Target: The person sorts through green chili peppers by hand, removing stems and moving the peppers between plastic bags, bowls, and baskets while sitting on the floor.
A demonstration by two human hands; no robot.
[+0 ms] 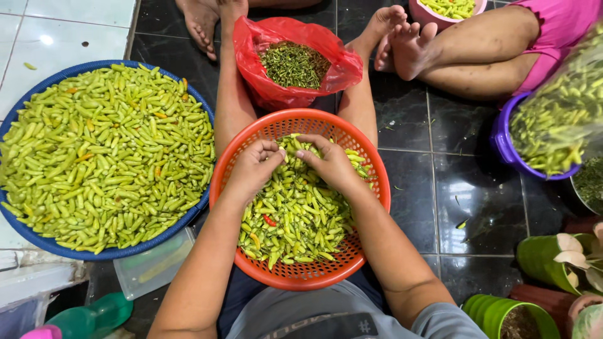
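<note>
over perforated orange basket (pixel 370 188) | hands (pixel 295 164) pinching slim glossy chillies (pixel 295 220)

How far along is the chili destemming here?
Looks done: the blue basin is heaped with stemless green chilies, and the red bag holds a pile of stems. In hand: left hand and right hand meet over one chili. Left: the orange basket holds plenty, roughly half full.

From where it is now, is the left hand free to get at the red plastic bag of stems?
Probably yes. The left hand rests on chilies in the orange basket, and the red bag sits open just beyond the basket's far rim, between the person's legs, with nothing lying between them.
</note>
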